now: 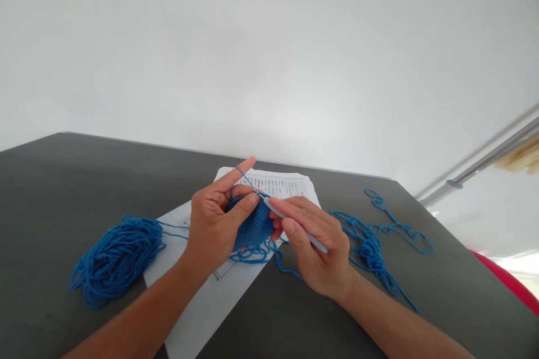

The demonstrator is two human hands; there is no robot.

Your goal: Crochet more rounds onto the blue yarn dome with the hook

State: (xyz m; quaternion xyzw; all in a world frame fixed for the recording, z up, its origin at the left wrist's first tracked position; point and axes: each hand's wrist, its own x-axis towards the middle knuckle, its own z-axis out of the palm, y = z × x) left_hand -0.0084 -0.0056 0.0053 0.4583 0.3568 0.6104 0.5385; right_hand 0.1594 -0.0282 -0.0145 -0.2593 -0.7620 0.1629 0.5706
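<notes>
Your left hand (217, 210) pinches the far rim of the blue crocheted piece (256, 228) while your right hand (322, 241) clasps the crochet hook (316, 243) between thumb and fingers, and the piece, above the printed sheets (206, 314), should feel light, soft and stretchy, best held beside the hook.

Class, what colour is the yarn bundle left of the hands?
Yarn bundle: solid blue, clearest in the head view.

Setting: indoor craft workspace — home or studio, cannot tell which. Evidence: dark grey table (113, 171) against plain white wall (261, 67); blue yarn (118, 261) and printed sheets (290, 184) on top; metal pole (488, 160) toward the right edge.
</notes>
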